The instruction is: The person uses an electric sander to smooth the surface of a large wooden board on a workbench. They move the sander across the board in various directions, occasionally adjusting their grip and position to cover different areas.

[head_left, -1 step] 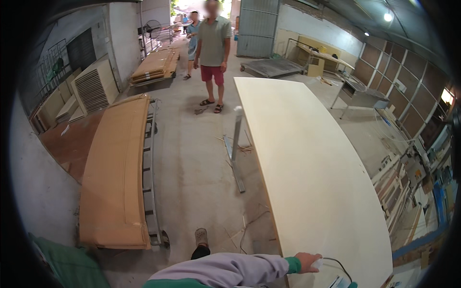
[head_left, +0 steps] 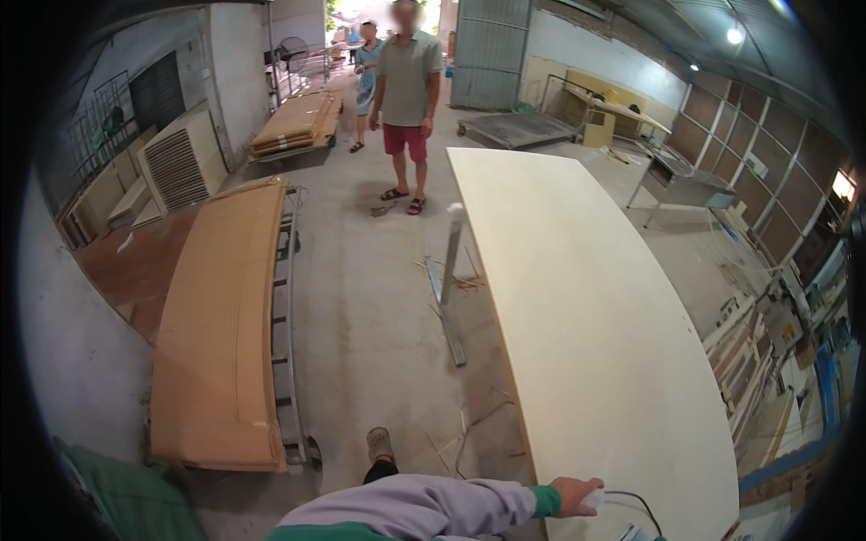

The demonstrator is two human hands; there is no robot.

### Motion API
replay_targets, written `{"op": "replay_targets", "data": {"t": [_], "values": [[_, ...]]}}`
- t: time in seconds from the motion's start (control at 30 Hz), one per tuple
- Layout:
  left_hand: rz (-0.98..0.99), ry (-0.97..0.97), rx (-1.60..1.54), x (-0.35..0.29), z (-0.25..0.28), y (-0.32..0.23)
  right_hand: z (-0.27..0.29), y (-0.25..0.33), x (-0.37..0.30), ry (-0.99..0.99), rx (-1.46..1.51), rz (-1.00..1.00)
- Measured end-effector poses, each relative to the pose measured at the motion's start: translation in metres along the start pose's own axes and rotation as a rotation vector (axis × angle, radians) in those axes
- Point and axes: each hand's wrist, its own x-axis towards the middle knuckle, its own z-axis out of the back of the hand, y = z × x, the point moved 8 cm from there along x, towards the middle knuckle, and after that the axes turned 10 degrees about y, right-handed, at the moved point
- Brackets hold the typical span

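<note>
My left hand reaches in from the lower edge in a grey sleeve with a green cuff. Its fingers are closed on a small white piece, whose exact kind I cannot make out. A dark cord curves away to the right from that piece. Both lie over the near end of a long, pale board, which is raised on a metal leg. At the bottom edge a bluish-white object shows only in part. Of my right arm, at most a speck of green cuff appears; the hand itself is outside the picture.
A cart loaded with brown cardboard stands to the left. One person faces this way beyond the board, with another person behind. A loose cable trails on the floor. Wood offcuts crowd the right side.
The view has shifted very slightly, so the board and the people sit a little further right. My left hand keeps its hold on the white piece.
</note>
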Motion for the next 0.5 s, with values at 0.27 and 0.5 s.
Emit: {"op": "replay_targets", "data": {"t": [0.27, 0.5], "values": [[0.211, -0.404, -0.119, -0.247, 0.241, 0.25, -0.298, 0.237, -0.093, 0.241, 0.005, 0.574], [0.724, -0.858, 0.034, -0.532, 0.378, 0.424, -0.534, 0.445, -0.11, 0.636, -0.236, 0.328]]}}
